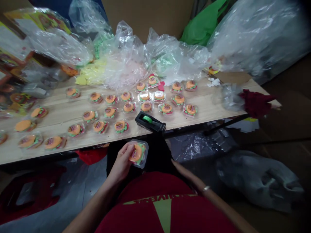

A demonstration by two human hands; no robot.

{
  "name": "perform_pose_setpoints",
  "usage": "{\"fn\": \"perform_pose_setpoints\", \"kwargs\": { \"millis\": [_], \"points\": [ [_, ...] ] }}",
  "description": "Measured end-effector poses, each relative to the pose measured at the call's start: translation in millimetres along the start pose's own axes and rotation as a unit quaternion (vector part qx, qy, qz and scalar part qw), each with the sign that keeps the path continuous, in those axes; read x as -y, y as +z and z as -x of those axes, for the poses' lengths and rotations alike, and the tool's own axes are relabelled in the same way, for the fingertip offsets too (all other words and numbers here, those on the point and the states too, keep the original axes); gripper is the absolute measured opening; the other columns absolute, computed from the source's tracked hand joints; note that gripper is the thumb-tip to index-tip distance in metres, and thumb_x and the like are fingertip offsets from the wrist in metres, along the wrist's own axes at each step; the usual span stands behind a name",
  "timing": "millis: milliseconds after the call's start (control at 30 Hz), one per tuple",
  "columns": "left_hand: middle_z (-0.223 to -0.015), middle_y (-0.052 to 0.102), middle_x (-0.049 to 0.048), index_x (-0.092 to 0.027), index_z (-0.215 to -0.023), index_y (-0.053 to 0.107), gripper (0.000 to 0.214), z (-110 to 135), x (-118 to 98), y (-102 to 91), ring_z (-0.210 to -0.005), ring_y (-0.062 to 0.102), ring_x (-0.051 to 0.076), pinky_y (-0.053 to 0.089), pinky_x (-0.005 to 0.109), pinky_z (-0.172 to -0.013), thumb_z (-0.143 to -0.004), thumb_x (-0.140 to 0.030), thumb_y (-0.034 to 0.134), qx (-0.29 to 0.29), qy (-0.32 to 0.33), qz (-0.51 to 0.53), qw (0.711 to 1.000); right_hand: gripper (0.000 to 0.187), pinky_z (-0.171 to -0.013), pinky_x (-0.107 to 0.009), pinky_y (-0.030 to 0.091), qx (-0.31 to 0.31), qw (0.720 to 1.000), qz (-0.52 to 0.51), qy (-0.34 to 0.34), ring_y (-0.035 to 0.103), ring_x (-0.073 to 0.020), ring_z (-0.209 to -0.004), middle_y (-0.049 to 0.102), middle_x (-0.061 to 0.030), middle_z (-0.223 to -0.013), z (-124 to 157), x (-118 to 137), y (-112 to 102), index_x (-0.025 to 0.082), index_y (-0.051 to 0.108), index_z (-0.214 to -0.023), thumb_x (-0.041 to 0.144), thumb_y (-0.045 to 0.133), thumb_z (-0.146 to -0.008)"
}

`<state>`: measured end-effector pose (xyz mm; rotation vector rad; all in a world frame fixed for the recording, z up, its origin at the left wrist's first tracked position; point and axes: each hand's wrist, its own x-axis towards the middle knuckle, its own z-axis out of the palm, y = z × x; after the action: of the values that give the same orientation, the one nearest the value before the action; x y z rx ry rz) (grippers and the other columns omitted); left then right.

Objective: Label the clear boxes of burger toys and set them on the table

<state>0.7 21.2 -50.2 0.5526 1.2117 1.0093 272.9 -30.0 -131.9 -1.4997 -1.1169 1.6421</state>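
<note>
My left hand is closed on a packaged toy burger, its orange bun and green trim showing through a clear plastic case, held over my lap below the table edge. The thumb lies across the top of the case. Low by my right thigh is my right hand; its fingers are hidden behind the dark trousers. On the table just beyond sits a black tape dispenser with a green roll. Several more packaged toy burgers stand in loose rows around it.
Clear plastic bags of coloured parts line the back of the wooden table. Printed packages crowd the left end. A dark red cloth lies at the right corner. Below are a red stool and a plastic sack.
</note>
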Motion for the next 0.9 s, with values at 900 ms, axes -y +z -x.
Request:
{"fn": "perform_pose_setpoints", "kwargs": {
  "millis": [900],
  "points": [
    [-0.110,0.069,0.0085,-0.016,-0.123,0.059,0.062,-80.9,-43.0,22.2,-0.090,0.065,0.023,0.051,0.029,-0.075,-0.068,-0.040,0.075,0.075,0.102,-0.154,0.980,0.024,-0.066,-0.025,0.041,0.057,0.985,-0.068,-0.147,0.047,-0.0113,-0.066,0.051,0.0021,-0.073,-108.7,73.8,-12.8,0.018,0.055,-0.072,0.039,0.064,-0.076]
  ]
}}
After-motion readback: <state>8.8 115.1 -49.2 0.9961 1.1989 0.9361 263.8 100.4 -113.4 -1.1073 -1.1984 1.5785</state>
